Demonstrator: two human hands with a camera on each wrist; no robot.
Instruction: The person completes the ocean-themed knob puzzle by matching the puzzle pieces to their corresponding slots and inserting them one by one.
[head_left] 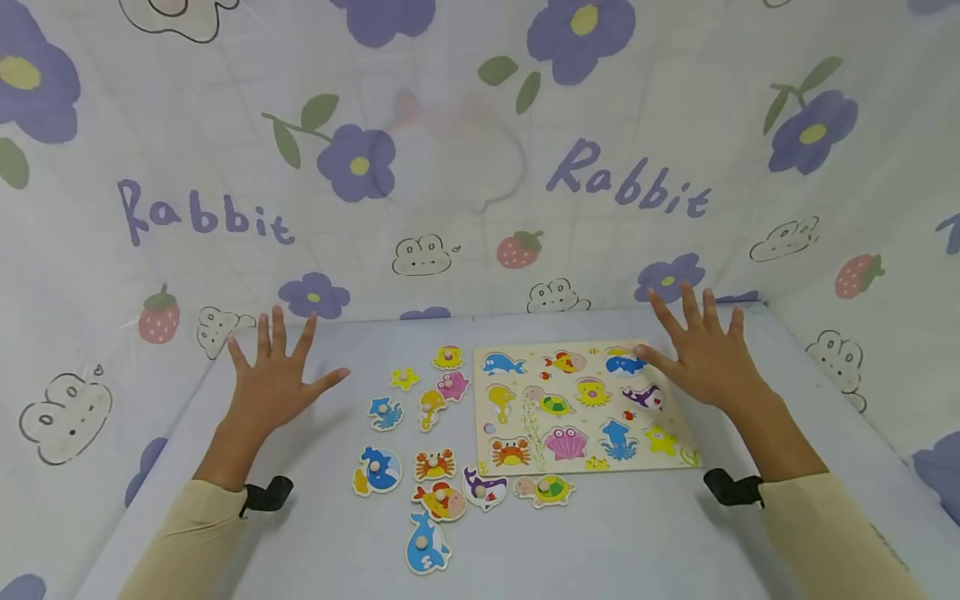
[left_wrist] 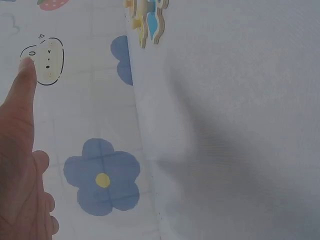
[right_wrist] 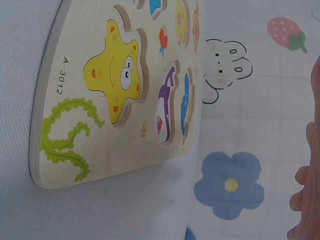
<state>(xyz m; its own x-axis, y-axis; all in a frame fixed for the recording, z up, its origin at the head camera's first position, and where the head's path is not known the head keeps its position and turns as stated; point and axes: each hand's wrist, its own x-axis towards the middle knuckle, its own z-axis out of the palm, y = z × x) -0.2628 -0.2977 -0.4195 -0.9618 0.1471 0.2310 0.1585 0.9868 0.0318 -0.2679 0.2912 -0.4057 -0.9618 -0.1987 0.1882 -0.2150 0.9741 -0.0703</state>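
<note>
My left hand (head_left: 273,379) hovers at the left with its fingers spread and nothing in it. My right hand (head_left: 708,354) is also spread and bare; its thumb overlaps the upper right corner of the wooden puzzle board (head_left: 594,429) in the head view. Sea-animal pictures fill the board's shallow recesses, among them a yellow starfish (right_wrist: 115,72). Loose knobbed pieces lie left of and below the board: a starfish (head_left: 405,381), a squid (head_left: 386,417), a seahorse (head_left: 431,417), a crab (head_left: 437,475), a turtle (head_left: 561,493), a blue whale (head_left: 433,557) and several others.
A white cloth covers the table (head_left: 622,542). Behind it hangs a pale curtain (head_left: 457,183) printed with purple flowers, strawberries and the word Rabbit. Dark wrist mounts (head_left: 268,493) stick out inward from both sleeves.
</note>
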